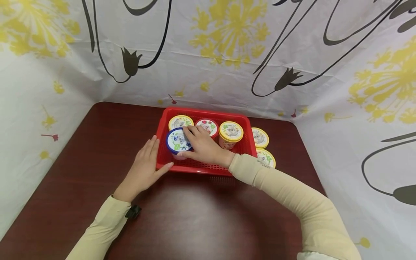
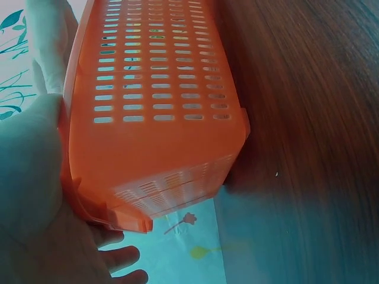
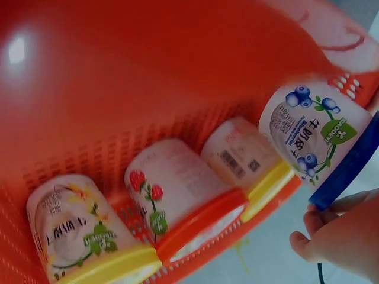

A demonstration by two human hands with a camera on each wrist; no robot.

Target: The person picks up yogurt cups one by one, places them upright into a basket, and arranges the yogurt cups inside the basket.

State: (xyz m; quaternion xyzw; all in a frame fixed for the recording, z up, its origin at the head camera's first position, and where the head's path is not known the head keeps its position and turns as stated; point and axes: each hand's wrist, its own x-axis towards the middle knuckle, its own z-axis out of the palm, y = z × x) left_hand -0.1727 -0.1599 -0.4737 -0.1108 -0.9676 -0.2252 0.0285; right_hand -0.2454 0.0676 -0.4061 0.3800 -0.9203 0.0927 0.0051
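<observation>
A red plastic basket [image 1: 201, 111] with perforated walls stands on the table, holding several lidded paper cups. My right hand [image 1: 206, 148] reaches in from the right and grips a blue-lidded cup [image 1: 177, 140] at the front left; blueberries are printed on its side in the right wrist view. Behind it is a yellow-lidded cup [image 1: 180, 121], then a red-lidded cup [image 1: 209, 126] with strawberries, and another yellow-lidded cup [image 1: 231, 131] further right. At the basket's left end, my left hand [image 1: 143, 171] touches the rim, fingers extended and thumb spread along the front corner.
Two more yellow-lidded cups [image 1: 260, 138] are outside the basket, against its right side. The dark red-brown table [image 1: 195, 224] backs onto a white floral-print sheet [image 1: 208, 83], which also hangs at both sides.
</observation>
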